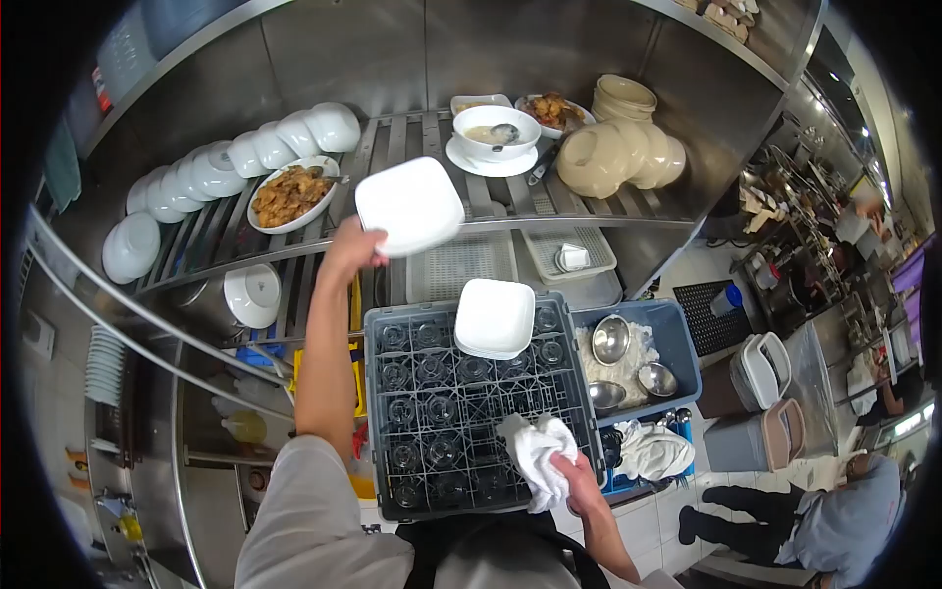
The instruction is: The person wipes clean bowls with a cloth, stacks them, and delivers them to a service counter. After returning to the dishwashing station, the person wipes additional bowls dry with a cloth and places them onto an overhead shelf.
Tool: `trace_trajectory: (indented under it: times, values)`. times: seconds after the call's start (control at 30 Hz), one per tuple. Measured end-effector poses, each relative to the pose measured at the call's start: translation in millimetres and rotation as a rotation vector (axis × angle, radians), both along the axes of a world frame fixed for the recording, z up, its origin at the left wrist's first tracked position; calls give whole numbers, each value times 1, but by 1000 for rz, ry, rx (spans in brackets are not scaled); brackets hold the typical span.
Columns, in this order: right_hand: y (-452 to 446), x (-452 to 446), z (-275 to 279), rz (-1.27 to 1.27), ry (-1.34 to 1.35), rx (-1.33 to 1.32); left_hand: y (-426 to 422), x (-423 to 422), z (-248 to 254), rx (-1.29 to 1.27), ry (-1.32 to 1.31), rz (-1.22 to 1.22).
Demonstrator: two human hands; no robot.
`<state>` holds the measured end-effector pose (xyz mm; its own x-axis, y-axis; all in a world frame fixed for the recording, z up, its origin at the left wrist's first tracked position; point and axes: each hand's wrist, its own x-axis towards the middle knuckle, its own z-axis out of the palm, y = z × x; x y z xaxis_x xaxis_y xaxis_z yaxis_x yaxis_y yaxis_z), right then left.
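Note:
My left hand (pixel 351 245) is closed on the edge of a white square dish (pixel 410 204), held up in front of the slatted metal shelf (pixel 388 147). My right hand (pixel 581 481) grips a bunched white cloth (pixel 540 450) above the near right part of a grey glass rack (pixel 373 412). Several upside-down drinking glasses (pixel 442 452) fill many of the rack's compartments. Resting on top of the rack, toward its far side, are white square dishes (pixel 494 314) that look stacked.
White bowls (pixel 218 169), a dish of brown food (pixel 291 196), a soup bowl (pixel 496 137) and beige bowls (pixel 613 157) stand on the shelf. Right of the rack is a grey bin (pixel 677 378) holding metal bowls. Another person (pixel 844 520) is at lower right.

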<state>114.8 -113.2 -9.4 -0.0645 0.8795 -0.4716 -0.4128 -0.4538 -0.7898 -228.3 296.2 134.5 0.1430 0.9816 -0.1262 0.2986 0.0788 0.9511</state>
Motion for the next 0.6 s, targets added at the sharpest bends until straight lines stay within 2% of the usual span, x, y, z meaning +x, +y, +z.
trace_trajectory:
  times: [0.03,0.07,0.1,0.13,0.17,0.2,0.23,0.27,0.33,0.37,0.4,0.47,0.5,0.53,0.57,0.6]
  values:
    - [0,-4,-1,-117,160,13,-37,1,-1,62,-56,-39]
    - [0,-7,-3,-235,322,24,-80,6,10,10,42,-95]
    - [5,-8,-10,-208,421,61,-123,16,-4,-21,-170,-75]
    - [14,-20,9,-248,539,75,-157,20,-25,-111,-87,-183]
    - [30,-36,31,-286,654,87,-192,28,-62,-225,-199,-304]
    - [45,-51,27,-274,667,92,-232,41,-88,-396,-338,-390]
    - [55,-62,13,-265,676,92,-258,53,-130,-418,-268,-571]
    - [58,-62,-8,-259,676,66,-289,66,-135,-482,-439,-571]
    - [54,-54,-46,-156,639,-245,-310,58,-172,-525,-395,-446]
    - [41,-41,-51,-104,448,-173,-321,49,-188,-526,-413,-378]
    - [27,-14,-46,-76,532,-176,-325,38,-199,-488,-263,-364]
    - [21,32,-21,-30,649,-76,-331,31,-204,-595,-283,-205]
    - [19,42,-13,-11,687,13,-331,27,-209,-539,-226,-174]
    - [17,43,-13,-55,225,-54,-326,28,-203,-546,-100,-178]
    - [23,37,-14,52,128,-56,-325,29,-206,-448,-12,-148]
    - [13,37,-15,52,129,-71,-325,31,-209,-355,203,-129]
